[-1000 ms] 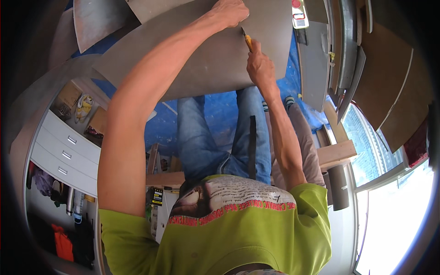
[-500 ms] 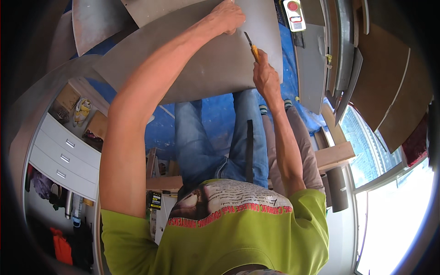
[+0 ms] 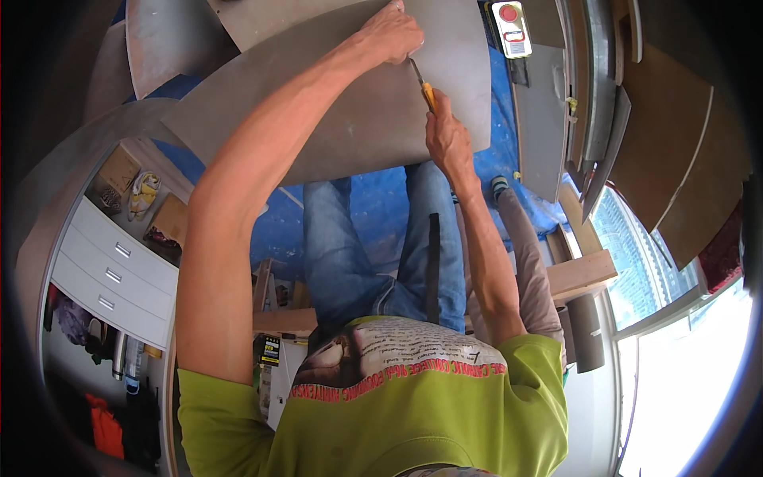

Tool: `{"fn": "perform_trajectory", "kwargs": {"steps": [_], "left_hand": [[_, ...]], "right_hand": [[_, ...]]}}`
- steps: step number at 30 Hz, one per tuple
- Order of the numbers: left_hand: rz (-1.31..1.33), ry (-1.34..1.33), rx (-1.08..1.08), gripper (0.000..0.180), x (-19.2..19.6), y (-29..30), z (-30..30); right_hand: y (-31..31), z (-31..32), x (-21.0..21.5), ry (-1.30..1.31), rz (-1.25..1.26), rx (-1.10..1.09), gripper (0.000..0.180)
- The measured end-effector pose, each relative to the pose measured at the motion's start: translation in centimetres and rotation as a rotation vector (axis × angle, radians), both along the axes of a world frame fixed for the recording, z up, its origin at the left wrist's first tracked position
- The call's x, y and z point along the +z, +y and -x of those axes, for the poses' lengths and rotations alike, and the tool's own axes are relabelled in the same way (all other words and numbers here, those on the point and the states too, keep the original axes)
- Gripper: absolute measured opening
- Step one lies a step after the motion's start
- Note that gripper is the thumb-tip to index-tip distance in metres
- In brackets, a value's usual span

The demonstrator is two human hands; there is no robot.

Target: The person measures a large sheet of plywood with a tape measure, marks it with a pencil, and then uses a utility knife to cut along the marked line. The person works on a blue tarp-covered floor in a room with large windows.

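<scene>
A large grey-brown sheet with a smooth surface spreads out ahead of my legs. My right hand is wrapped round the yellow handle of a cutter knife. Its narrow dark blade points up and to the left over the sheet, the tip close to the fingers of my left hand. That hand rests on the far part of the sheet with its fingers curled together. Whatever they may pinch is hidden. Whether the blade touches the sheet I cannot tell.
Blue sheeting covers the floor. A white box with a red disc lies at the far right. Another person's leg stands right of mine, near a wooden beam. White drawers are at left; boards lean at right.
My right hand has moved a little left and nearer, bringing the knife's tip close to my left hand. The left hand has barely shifted. The other person's legs have moved.
</scene>
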State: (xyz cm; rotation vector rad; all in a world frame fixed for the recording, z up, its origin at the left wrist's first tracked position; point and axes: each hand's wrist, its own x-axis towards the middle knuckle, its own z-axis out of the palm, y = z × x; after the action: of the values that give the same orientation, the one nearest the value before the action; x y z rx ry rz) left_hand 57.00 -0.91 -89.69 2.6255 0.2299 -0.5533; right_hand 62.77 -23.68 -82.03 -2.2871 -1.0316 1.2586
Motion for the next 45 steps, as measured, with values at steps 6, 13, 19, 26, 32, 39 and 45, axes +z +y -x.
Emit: {"fn": "perform_trajectory", "kwargs": {"steps": [6,13,19,26,32,39,45], "left_hand": [[0.037,-0.087,0.029,0.010,-1.0,-0.1,0.7],[0.025,-0.098,0.007,0.012,-0.6,-0.3,0.7],[0.003,-0.149,-0.005,0.012,0.4,-0.5,1.0],[-0.009,-0.123,0.071,0.009,0.8,-0.8,1.5],[-0.045,-0.019,-0.021,0.009,2.1,-0.8,-0.2],[-0.094,0.080,-0.010,0.008,0.4,-0.2,0.6],[-0.004,0.117,-0.101,0.009,2.2,-0.7,-1.2]], "right_hand": [[0.1,-0.1,0.0,0.002,0.043,0.011,0.043],[0.0,0.9,-0.5,-0.074,0.043,-0.013,0.045],[0.9,1.8,-1.4,-0.091,0.118,0.028,0.040],[0.9,1.4,-2.4,-0.057,0.070,0.036,0.039],[1.2,0.3,0.1,-0.091,0.104,0.096,0.036],[0.0,-1.7,5.2,-0.077,0.207,0.168,0.040],[-2.3,-1.4,1.8,-0.082,0.017,0.049,0.042]]}}
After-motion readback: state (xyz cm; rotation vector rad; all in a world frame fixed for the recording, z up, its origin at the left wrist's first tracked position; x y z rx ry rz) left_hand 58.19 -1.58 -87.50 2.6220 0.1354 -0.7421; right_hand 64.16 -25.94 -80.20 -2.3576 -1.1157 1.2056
